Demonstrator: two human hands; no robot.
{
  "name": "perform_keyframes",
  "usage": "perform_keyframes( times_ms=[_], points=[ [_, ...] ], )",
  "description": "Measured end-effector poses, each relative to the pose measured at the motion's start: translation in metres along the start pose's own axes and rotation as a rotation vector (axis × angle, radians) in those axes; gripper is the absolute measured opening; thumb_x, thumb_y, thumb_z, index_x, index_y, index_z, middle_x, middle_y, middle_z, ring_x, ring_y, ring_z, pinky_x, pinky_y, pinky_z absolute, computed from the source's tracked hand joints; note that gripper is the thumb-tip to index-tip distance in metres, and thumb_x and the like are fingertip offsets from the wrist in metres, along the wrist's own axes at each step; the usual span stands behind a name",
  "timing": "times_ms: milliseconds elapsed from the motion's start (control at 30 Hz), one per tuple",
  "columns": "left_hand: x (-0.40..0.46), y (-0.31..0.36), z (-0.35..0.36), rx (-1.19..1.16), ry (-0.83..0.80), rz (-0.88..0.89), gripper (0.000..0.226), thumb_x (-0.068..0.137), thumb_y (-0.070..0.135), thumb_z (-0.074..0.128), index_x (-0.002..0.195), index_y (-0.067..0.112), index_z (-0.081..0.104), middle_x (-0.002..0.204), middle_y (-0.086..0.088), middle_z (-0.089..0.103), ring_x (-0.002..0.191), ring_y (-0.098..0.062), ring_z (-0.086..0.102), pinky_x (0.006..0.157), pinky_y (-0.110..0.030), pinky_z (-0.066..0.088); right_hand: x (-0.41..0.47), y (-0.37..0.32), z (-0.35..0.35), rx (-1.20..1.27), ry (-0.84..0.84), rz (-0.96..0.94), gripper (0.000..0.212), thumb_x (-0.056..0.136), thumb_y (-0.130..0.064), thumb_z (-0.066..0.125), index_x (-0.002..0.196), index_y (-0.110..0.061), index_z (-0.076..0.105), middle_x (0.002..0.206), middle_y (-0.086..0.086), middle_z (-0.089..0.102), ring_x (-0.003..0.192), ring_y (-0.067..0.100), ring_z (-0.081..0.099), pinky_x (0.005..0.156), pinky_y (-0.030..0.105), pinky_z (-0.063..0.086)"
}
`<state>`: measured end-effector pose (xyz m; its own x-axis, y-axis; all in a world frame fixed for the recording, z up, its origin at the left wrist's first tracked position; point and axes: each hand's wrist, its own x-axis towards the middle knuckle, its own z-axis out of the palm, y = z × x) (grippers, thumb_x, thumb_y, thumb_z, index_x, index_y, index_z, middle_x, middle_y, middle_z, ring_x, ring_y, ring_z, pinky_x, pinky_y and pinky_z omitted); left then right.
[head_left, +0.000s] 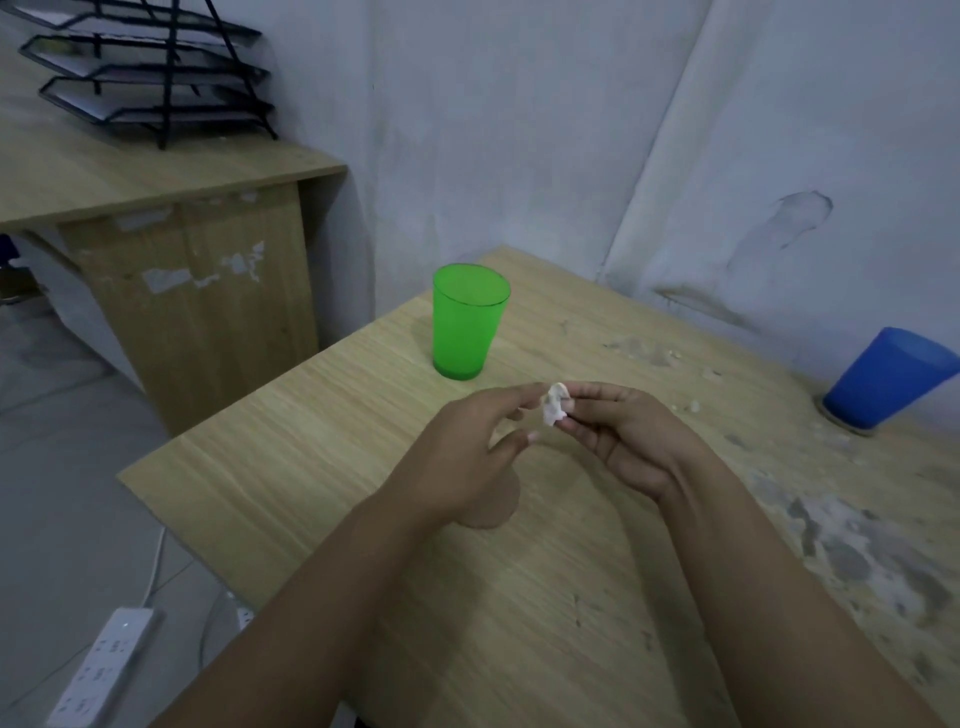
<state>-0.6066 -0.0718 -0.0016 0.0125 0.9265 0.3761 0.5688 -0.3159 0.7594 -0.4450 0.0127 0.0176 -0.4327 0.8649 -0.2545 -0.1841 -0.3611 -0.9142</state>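
Two bare hands meet over a small pinch, forearms reaching in from below.

The left forearm (311, 597) and right forearm (753, 571) angle up and inward, so the hands close in on each other. The right hand (628, 441) is turned palm-in, and its thumb and forefinger pinch a white scrap (554, 404) while the other fingers curl loosely beneath. The left hand (462, 441) is loosely spread. Its forefinger stretches out to the scrap's edge and its thumb (527, 437) hangs apart below.
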Motion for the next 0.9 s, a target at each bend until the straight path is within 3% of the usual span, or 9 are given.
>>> perform_keyframes(
  times_ms=[133, 233, 367, 500, 567, 667, 800, 900],
  points=[
    [0.022, 0.012, 0.009, -0.158, 0.038, 0.060, 0.050, 0.080, 0.003, 0.071, 0.128, 0.014, 0.057, 0.112, -0.002, 0.067, 0.094, -0.008, 0.062, 0.083, -0.017, 0.049, -0.004, -0.007, -0.009, 0.129, -0.023, 0.000, 0.016, 0.069, 0.007, 0.058, 0.081, 0.002, 0.067, 0.076, 0.010, 0.073, 0.069, 0.013, 0.070, 0.059, 0.016, 0.056],
    [0.037, 0.018, 0.017, -0.267, 0.074, 0.072, 0.046, 0.073, -0.002, 0.075, 0.116, 0.012, 0.065, 0.100, -0.007, 0.070, 0.083, -0.005, 0.064, 0.076, -0.014, 0.050, -0.014, -0.013, -0.016, 0.176, -0.013, -0.014, 0.017, 0.075, 0.010, 0.054, 0.079, 0.002, 0.069, 0.077, 0.011, 0.073, 0.069, 0.014, 0.070, 0.058, 0.015, 0.055],
    [0.048, 0.036, 0.032, -0.377, 0.093, 0.091, 0.027, 0.069, 0.010, 0.080, 0.087, 0.029, 0.073, 0.081, 0.006, 0.073, 0.076, -0.004, 0.067, 0.073, -0.018, 0.052, -0.041, -0.025, -0.025, 0.129, 0.036, -0.105, 0.019, 0.081, 0.014, 0.052, 0.079, 0.004, 0.067, 0.074, 0.011, 0.073, 0.069, 0.015, 0.071, 0.062, 0.017, 0.056],
    [0.051, 0.068, 0.052, -0.484, 0.097, 0.098, 0.022, 0.067, 0.012, 0.081, 0.071, 0.032, 0.072, 0.073, 0.012, 0.073, 0.069, -0.002, 0.066, 0.066, -0.014, 0.050, -0.079, -0.042, -0.037, 0.029, 0.096, -0.269, 0.016, 0.079, 0.012, 0.054, 0.083, 0.007, 0.069, 0.078, 0.013, 0.073, 0.074, 0.018, 0.070, 0.069, 0.020, 0.057],
    [0.053, 0.086, 0.060, -0.461, 0.149, 0.138, 0.020, 0.068, 0.013, 0.081, 0.069, 0.029, 0.069, 0.071, 0.011, 0.071, 0.067, 0.000, 0.064, 0.063, -0.011, 0.046, -0.099, -0.054, -0.043, 0.002, 0.098, -0.338, 0.020, 0.082, 0.008, 0.052, 0.097, 0.010, 0.065, 0.092, 0.016, 0.071, 0.085, 0.020, 0.069, 0.077, 0.023, 0.057],
    [0.049, 0.121, 0.073, -0.287, 0.248, 0.318, 0.017, 0.072, 0.009, 0.078, 0.069, 0.016, 0.064, 0.068, 0.006, 0.063, 0.065, -0.003, 0.058, 0.061, -0.012, 0.043, -0.133, -0.070, -0.050, 0.013, 0.129, -0.403, 0.025, 0.081, -0.004, 0.059, 0.105, 0.002, 0.064, 0.095, 0.013, 0.072, 0.089, 0.019, 0.069, 0.080, 0.024, 0.056],
    [0.034, 0.169, 0.102, -0.080, 0.329, 0.578, 0.013, 0.078, 0.002, 0.071, 0.070, 0.007, 0.062, 0.067, -0.005, 0.058, 0.063, -0.018, 0.055, 0.060, -0.032, 0.044, -0.181, -0.079, -0.066, 0.086, 0.248, -0.469, 0.023, 0.084, 0.003, 0.056, 0.107, 0.004, 0.059, 0.088, 0.011, 0.073, 0.083, 0.017, 0.071, 0.076, 0.022, 0.057],
    [0.020, 0.202, 0.134, -0.014, 0.338, 0.711, 0.015, 0.081, 0.002, 0.068, 0.069, 0.004, 0.060, 0.066, -0.008, 0.056, 0.062, -0.024, 0.053, 0.057, -0.038, 0.044, -0.226, -0.080, -0.090, 0.111, 0.327, -0.478, 0.030, 0.079, 0.001, 0.058, 0.108, 0.011, 0.059, 0.097, 0.019, 0.068, 0.084, 0.020, 0.069, 0.080, 0.026, 0.057]
  ],
)
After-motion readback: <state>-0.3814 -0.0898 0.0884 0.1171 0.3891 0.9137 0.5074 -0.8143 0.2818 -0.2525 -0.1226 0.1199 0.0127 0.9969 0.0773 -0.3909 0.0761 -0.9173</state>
